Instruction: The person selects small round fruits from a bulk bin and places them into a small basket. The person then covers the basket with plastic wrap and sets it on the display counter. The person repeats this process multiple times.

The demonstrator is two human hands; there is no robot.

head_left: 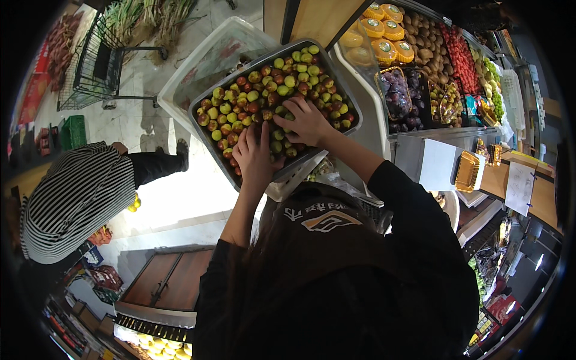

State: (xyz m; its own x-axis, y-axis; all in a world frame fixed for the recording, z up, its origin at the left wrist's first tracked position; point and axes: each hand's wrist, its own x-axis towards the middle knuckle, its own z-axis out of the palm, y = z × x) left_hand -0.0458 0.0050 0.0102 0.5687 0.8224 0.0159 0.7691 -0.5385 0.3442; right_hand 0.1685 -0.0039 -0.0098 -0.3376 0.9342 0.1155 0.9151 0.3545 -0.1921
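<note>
A grey rectangular tray point(353, 105) full of green and red-brown jujubes point(252, 95) lies in front of me, over a whitish plastic crate point(180, 76). My left hand point(254, 155) rests on the fruit near the tray's near side, its fingers pointing away from me. To its right, my right hand point(306, 121) reaches over the jujubes with bent, spread fingers, some fruit beneath them. The fingertips of both hands are close together. Whether either hand grips a single jujube cannot be told.
A person in a striped top point(85, 193) bends at the left, near a wire shopping cart point(90, 76). Fruit displays with packed plums point(396, 92) and kiwis point(423, 40) stand at the right. A golden tray point(467, 171) sits on a counter there. A brown wooden cabinet point(175, 279) stands lower left.
</note>
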